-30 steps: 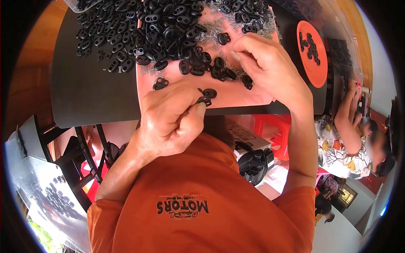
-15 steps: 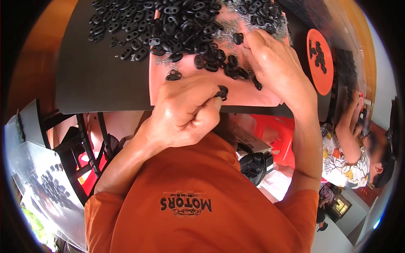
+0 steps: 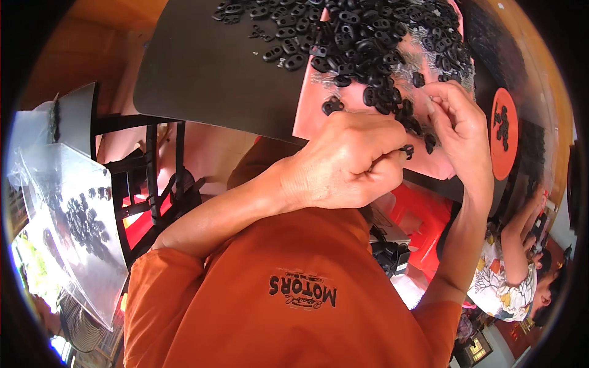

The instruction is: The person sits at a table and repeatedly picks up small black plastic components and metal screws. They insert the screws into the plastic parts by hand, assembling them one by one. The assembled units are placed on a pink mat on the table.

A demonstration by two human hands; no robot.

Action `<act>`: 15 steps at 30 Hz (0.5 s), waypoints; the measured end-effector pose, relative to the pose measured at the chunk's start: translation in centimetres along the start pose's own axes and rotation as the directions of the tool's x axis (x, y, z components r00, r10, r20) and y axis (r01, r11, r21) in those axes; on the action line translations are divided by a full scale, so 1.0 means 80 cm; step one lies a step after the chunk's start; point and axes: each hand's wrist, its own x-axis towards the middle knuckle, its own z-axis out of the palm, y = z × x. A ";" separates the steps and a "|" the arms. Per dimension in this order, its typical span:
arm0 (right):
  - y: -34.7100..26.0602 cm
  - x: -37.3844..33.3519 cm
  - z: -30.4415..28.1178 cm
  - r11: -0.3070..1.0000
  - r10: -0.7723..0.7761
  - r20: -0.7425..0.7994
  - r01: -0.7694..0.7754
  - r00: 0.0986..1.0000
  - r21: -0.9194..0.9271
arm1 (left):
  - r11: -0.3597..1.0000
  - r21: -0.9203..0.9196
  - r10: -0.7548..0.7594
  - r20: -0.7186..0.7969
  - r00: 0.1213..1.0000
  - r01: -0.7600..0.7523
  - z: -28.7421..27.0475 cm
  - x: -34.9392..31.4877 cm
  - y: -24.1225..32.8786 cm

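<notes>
My left hand [image 3: 353, 159] is closed with a small black cord lock part [image 3: 407, 151] pinched at its fingertips, over the near edge of a pink mat [image 3: 308, 116]. To its right, my right hand [image 3: 457, 119] has thumb and forefinger nearly together beside the pile; whatever is between them is too small to name. Black two-hole cord lock pieces [image 3: 353, 46] lie heaped on the mat and spill left onto the table. Small clear-looking springs [image 3: 408, 66] are scattered among them. One loose black piece [image 3: 332, 105] rests just beyond my left knuckles.
The dark table [image 3: 208, 83] extends to the left. On the right stands a round orange-red dish [image 3: 503, 161] with black pieces in it. A black chair frame [image 3: 126, 165] is at left, a red stool [image 3: 423, 211] below the table. Another person [image 3: 503, 276] sits at right.
The whole view has swung, so table and hands appear farther right. My right hand has turned, showing its thumb and forefinger. My left hand still holds the black part.
</notes>
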 end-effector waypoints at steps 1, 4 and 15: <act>0.003 -0.003 -0.002 0.998 0.024 -0.004 -0.023 1.000 0.058 | 0.999 -0.036 -0.020 0.006 1.000 0.020 0.000 0.001 0.002; -0.018 -0.007 -0.007 0.944 0.147 -0.031 -0.130 0.989 0.303 | 0.950 -0.210 -0.236 0.006 0.972 0.232 0.005 -0.002 0.004; -0.048 -0.034 -0.002 0.857 0.165 0.041 -0.164 0.985 0.488 | 0.711 -0.418 -0.522 0.226 0.823 0.566 -0.005 0.005 0.011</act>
